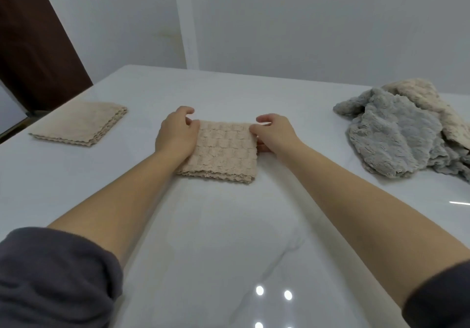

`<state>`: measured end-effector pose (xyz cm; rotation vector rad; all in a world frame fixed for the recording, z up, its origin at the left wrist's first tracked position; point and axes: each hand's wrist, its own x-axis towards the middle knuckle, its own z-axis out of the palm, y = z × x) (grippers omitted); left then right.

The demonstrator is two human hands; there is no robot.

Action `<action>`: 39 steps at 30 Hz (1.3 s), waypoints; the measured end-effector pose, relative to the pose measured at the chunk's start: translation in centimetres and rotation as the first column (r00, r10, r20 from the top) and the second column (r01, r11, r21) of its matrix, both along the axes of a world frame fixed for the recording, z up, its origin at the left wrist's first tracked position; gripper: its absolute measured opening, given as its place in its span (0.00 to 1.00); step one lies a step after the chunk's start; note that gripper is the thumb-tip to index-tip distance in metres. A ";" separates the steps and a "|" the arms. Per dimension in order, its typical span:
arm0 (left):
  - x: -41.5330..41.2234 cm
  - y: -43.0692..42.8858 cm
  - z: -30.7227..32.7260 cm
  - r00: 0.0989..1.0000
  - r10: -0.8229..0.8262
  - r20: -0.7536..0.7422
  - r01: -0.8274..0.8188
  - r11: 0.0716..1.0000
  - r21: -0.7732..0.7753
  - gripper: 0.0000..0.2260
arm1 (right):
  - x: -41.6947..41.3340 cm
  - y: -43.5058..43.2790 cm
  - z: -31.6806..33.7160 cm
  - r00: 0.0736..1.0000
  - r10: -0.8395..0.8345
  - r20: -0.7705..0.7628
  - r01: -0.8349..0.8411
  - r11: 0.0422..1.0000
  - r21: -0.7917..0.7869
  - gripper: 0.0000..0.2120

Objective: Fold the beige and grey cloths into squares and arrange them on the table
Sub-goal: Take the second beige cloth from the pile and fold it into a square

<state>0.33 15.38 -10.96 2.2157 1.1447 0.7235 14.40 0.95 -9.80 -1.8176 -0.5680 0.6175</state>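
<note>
Folded beige cloth (223, 152): lies flat on the white table (229, 226), centre, between the two hands.
Left hand (176, 134): rests palm-down on the cloth's left edge, fingers curled at its far left corner.
Right hand (276, 132): pinches the cloth's far right corner, thumb tucked at the right edge.
Finished beige stack (81, 124): squared, far left, well apart from the hands.
Unfolded pile: a grey cloth (396, 137) crumpled over another beige one (422, 99), far right.

two folded beige cloths (223, 149), one grey cloth (396, 134)
</note>
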 end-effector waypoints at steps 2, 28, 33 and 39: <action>-0.7 -0.1 -0.4 0.994 -0.077 -0.072 0.088 0.982 0.167 0.21 | -0.5 -0.4 -0.2 0.912 0.085 0.401 -0.029 0.989 -0.142 0.23; 0.0 6.9 -0.6 0.586 -0.245 -0.772 0.724 0.585 0.365 0.25 | 0.4 3.4 -0.7 0.228 0.772 0.593 -0.023 0.613 -0.790 0.27; 4.3 10.7 -0.5 0.603 -0.199 -0.773 0.651 0.683 0.332 0.24 | 4.0 8.9 -0.8 0.269 0.740 0.616 0.004 0.639 -0.769 0.26; 8.1 14.4 -0.3 0.624 -0.138 -0.769 0.585 0.735 0.343 0.23 | 7.5 13.6 -1.2 0.309 0.718 0.623 -0.001 0.655 -0.755 0.26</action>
